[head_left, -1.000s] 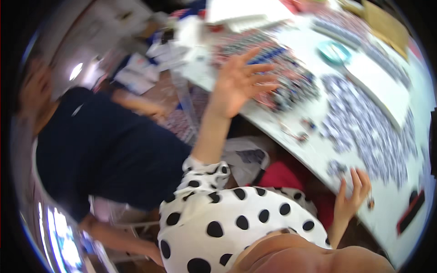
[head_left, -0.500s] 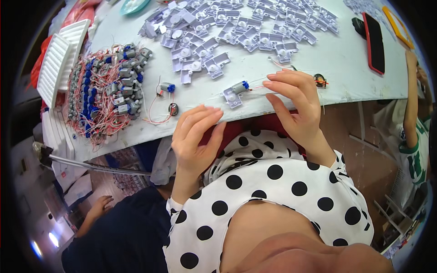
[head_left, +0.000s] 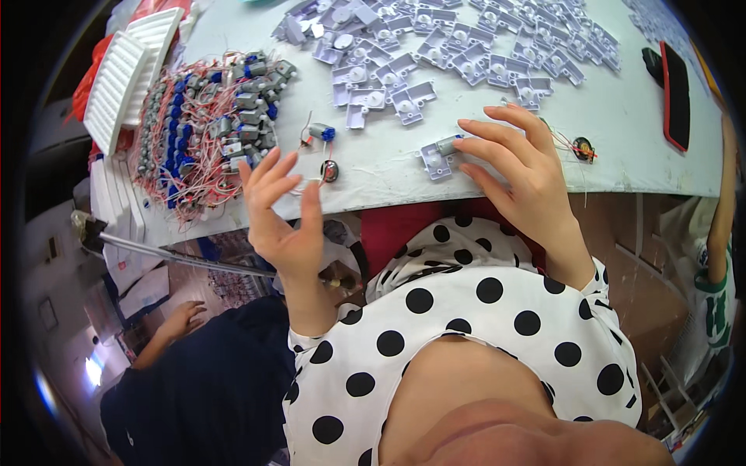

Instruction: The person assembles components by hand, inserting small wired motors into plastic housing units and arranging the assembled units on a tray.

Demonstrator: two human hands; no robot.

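Observation:
My left hand [head_left: 281, 221] hovers over the table's front edge with its fingers spread and nothing in them. Closest to it are a small grey motor with a blue end [head_left: 321, 133] and a round black disc [head_left: 330, 171] with thin wires. My right hand [head_left: 522, 171] is curved with fingers apart, just right of a pale lilac plastic housing [head_left: 437, 163]. A grey motor [head_left: 448, 145] lies in that housing; its right end is hidden by my fingertips. Beyond that hand, another round wired disc [head_left: 583, 149] lies on the table.
A heap of wired motors [head_left: 210, 132] lies left, beside white ribbed trays [head_left: 116, 89]. Many lilac housings [head_left: 470, 62] cover the table's far part. A red-edged black phone [head_left: 676, 97] lies at right. One person's dark clothing [head_left: 198, 388] is at lower left; another's arm [head_left: 723, 202] is at right.
My left hand has moved left, away from the housing toward the loose motor, and its fingers have spread. My right hand has come closer to the housing. The whole view has shifted slightly.

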